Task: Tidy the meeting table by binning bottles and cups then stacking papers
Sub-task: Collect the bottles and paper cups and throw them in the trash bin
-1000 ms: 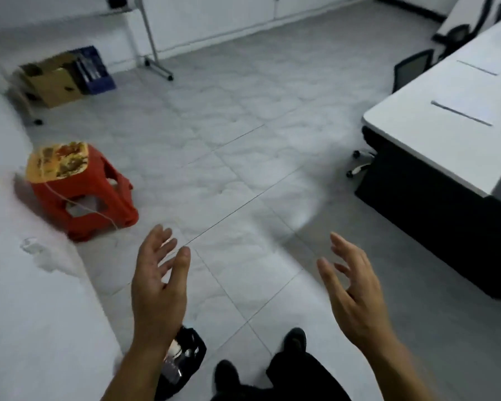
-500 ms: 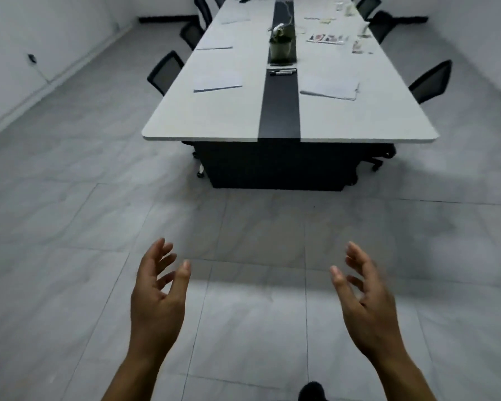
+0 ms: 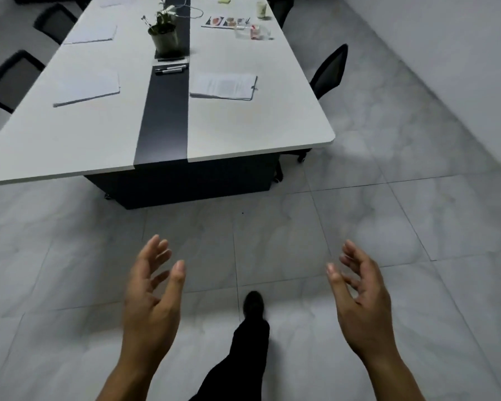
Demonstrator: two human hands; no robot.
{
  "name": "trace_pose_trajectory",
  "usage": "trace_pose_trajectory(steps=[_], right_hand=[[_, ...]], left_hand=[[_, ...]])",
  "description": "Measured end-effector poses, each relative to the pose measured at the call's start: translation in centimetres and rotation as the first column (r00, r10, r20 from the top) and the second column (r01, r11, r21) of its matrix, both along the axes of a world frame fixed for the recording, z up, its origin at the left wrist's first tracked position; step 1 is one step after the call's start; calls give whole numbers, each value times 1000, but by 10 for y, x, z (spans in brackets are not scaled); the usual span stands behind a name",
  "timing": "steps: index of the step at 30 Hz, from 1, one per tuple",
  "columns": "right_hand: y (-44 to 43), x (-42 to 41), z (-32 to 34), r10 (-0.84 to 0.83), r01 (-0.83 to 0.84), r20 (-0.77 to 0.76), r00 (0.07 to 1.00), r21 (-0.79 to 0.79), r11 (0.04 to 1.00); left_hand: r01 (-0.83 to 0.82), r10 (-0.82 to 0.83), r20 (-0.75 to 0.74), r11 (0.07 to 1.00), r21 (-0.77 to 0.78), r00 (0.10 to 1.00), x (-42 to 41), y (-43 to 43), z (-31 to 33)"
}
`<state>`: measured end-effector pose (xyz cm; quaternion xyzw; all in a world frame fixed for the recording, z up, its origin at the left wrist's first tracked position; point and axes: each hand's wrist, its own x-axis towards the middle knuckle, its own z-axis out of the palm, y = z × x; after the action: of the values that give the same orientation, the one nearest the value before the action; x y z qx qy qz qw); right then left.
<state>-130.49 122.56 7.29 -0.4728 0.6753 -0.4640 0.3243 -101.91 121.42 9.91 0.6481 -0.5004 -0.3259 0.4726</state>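
Note:
A long white meeting table (image 3: 243,131) with a black centre strip fills the upper half of the view. Paper stacks lie on it: one on the near right (image 3: 223,86), one on the near left (image 3: 88,89), another further left (image 3: 91,34). A clear plastic bottle (image 3: 252,31) lies on its side at the far right, and a pale cup (image 3: 261,9) stands beyond it. My left hand (image 3: 151,296) and my right hand (image 3: 359,296) hang over the floor, well short of the table, fingers apart and holding nothing.
A potted plant (image 3: 165,36) and two markers (image 3: 171,70) sit on the centre strip, with a colourful leaflet (image 3: 227,22) nearby. Black chairs stand on the left (image 3: 9,79) and on the right (image 3: 329,70). My dark-trousered leg and shoe (image 3: 253,308) step onto the grey tiled floor.
The view has swung from the floor with the red stool round to the table, which is now closer and shifted left. Both hands stay spread and hold nothing.

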Motion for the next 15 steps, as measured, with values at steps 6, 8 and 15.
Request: trace_pose_trajectory(steps=[6,8,15], right_hand=[[-114,-95,2,-102,104,-46,994,63,993],[-156,-146,20,-189,191,-56,980,26,981],[-252,-303,31,-452,452,-5,892,-31,892]], left_hand=[[160,-157,-68,986,45,985,-113,-162,-20],[224,-222,-62,974,16,973,-166,-229,-8],[468,-469,8,880,-87,883,-357,-406,35]])
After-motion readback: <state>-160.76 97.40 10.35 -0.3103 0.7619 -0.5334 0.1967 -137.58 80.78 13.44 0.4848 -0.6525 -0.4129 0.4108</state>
